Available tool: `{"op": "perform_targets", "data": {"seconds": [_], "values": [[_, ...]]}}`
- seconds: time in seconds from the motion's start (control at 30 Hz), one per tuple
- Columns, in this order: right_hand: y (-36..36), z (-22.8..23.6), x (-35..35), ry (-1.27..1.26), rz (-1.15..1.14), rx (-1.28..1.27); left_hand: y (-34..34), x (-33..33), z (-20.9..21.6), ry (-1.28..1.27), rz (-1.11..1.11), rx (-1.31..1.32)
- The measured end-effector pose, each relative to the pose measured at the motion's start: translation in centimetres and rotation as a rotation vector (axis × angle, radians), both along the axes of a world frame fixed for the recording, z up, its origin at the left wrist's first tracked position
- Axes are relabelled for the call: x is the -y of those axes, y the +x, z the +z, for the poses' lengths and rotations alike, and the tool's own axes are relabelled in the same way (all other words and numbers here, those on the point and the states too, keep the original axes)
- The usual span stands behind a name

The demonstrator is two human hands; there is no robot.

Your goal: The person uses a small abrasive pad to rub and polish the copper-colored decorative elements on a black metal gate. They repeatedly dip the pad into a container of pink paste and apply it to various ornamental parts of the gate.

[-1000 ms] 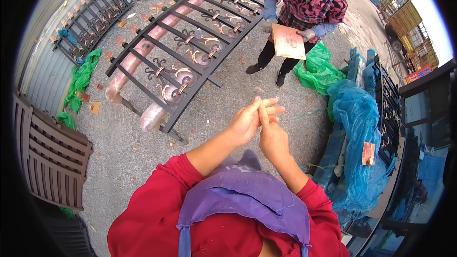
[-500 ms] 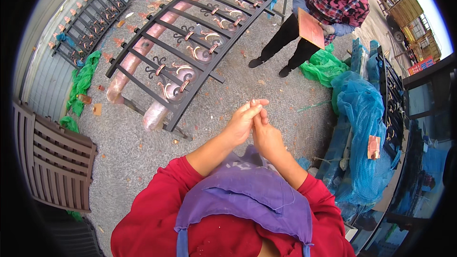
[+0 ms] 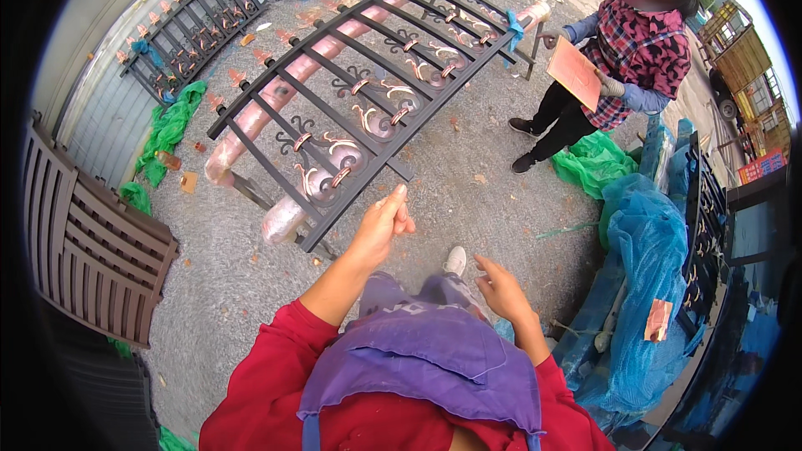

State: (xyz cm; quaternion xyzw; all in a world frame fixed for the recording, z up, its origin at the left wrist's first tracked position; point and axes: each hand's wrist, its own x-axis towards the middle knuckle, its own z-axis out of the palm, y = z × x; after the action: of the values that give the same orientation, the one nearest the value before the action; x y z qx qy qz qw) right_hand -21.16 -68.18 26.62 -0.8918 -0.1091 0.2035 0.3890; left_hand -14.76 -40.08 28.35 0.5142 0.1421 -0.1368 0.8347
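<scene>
The left hand (image 3: 380,230) is empty, its fingers loosely curled and the thumb side up. The right hand (image 3: 505,291) is also empty, released and half spread, lower and well apart from the left. A pale shoe (image 3: 455,260) shows between them.

The black railing (image 3: 391,154), with curled copper-coloured ornaments, is ahead and to the left, lying slantwise across two film-wrapped tubes (image 3: 286,219). Its near long edge runs from the near left to the far right, and a short bar juts from that edge toward the left hand. The fingertips show just beside the bar's end; I cannot tell the gap in depth.

Grey ground (image 3: 468,209) opens to the right of this edge, giving room as far as the blue netting (image 3: 639,234) heaped along the right side. On the far right a co-worker (image 3: 626,54) stands near the railing's far end, holding a flat reddish board (image 3: 575,75). On the left, a strip of ground separates the railing from a brown slatted panel (image 3: 104,242).
</scene>
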Motion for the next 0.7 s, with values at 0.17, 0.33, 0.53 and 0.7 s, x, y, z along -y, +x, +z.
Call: {"op": "perform_targets", "data": {"seconds": [0.17, 0.33, 0.53, 0.7], "values": [[6.1, -2.7, 2.5, -0.039, 0.077, -0.048, 2.4, -0.6, -2.6, 0.009, 0.15, -0.112], [13.5, -5.6, 5.4, -0.051, 0.208, -0.04, 6.3, -0.1, -4.3, 0.192, 0.218, -0.252], [23.8, -5.4, 6.7, -0.078, 0.334, -0.008, 10.9, 0.1, -4.2, 0.292, 0.313, -0.361], [31.5, -6.1, 4.9, -0.114, 0.354, -0.041, 12.4, -0.9, -5.2, 0.233, 0.413, -0.397]]}}
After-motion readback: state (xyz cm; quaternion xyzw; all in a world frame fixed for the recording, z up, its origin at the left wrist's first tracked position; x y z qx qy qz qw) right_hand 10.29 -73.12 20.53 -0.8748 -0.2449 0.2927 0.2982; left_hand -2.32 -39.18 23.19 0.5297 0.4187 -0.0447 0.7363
